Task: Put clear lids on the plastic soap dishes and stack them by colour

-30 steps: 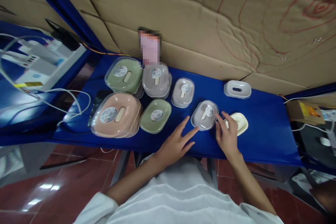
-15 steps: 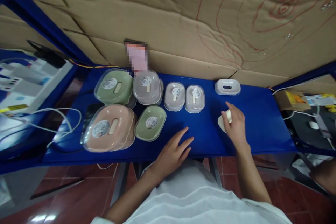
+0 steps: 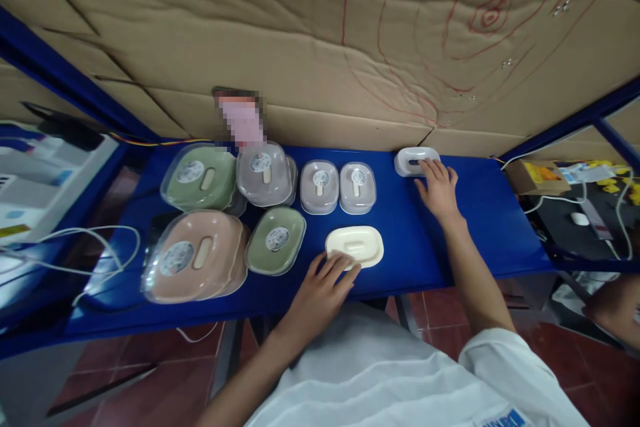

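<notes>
A cream oval lid [image 3: 356, 245] with a raised grip in its middle lies on the blue table. My left hand [image 3: 325, 287] rests at its near left edge, fingers a little curled and apart, fingertips over the rim. Toward the back stands a small white oval box [image 3: 403, 163] with a dark slot in its top. My right hand [image 3: 440, 190] reaches over the box's right end, thumb and fingers apart, without a closed grip. Left of the lid sit two small greyish lidded boxes [image 3: 320, 197] [image 3: 358, 197] and a green one [image 3: 277, 241].
Larger stacked boxes, pink [image 3: 200, 260], green [image 3: 197, 177] and grey [image 3: 265, 180], fill the table's left side. A phone-like device [image 3: 243, 120] leans on the cardboard wall [image 3: 300, 47]. White cables [image 3: 95, 233] lie at left. A small carton [image 3: 537, 177] stands on the right.
The cream lid has gone from my right hand to the table by my left hand. My right hand has moved back to the white oval box. The view has shifted slightly right.
</notes>
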Tool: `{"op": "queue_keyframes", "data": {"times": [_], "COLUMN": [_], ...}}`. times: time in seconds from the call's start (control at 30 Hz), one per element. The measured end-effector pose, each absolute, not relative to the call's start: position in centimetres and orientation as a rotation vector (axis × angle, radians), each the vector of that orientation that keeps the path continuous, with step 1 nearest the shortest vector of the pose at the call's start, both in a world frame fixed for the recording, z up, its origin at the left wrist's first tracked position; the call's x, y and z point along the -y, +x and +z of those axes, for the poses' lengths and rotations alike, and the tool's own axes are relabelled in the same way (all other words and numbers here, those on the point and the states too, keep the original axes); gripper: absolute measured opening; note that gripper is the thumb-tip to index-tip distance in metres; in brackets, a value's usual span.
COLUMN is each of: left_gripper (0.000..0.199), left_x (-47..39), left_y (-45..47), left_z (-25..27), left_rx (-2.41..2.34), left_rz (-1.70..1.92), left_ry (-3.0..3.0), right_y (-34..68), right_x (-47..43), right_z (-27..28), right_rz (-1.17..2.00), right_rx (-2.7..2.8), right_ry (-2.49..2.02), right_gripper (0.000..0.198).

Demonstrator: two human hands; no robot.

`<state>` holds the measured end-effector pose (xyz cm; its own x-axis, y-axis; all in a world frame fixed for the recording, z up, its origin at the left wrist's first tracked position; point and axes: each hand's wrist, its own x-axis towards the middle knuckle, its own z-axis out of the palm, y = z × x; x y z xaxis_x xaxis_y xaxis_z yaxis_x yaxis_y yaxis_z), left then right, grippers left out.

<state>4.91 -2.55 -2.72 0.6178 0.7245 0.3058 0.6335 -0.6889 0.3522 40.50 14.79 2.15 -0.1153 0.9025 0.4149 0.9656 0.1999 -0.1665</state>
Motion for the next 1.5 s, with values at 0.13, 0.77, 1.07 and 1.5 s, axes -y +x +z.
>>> {"op": "queue_keyframes", "data": {"times": [0.13,0.77,1.07,1.5], "left_gripper": [0.046,0.035,0.040,0.041], "left_x": [3.9,1.8,1.6,0.9], "left_y": [3.1,2.4,3.3,3.3], "left_z": [-3.3,-2.8,-2.5,-3.0], "left_rx": [-1.229,-1.245,-1.289,-1.196], "left_rz": [0.726,0.858,0.796,0.703], "left_ry": [2.540,2.487,2.653,2.621], "right_y": [41.4,34.7,45.6,44.2], "right_x": [-15.1,-6.5,-16.0,-11.1], "right_z": [1.6,0.9,-1.5,-2.3], "right_rz": [-0.180,0.209,-0.190,-0.165], "right_rx": [2.058,2.301,2.188,2.195], "right_ry": [-1.670,-1.227,-1.897,-1.868], "right_gripper": [0.038,0.037,0.061,0.067]}}
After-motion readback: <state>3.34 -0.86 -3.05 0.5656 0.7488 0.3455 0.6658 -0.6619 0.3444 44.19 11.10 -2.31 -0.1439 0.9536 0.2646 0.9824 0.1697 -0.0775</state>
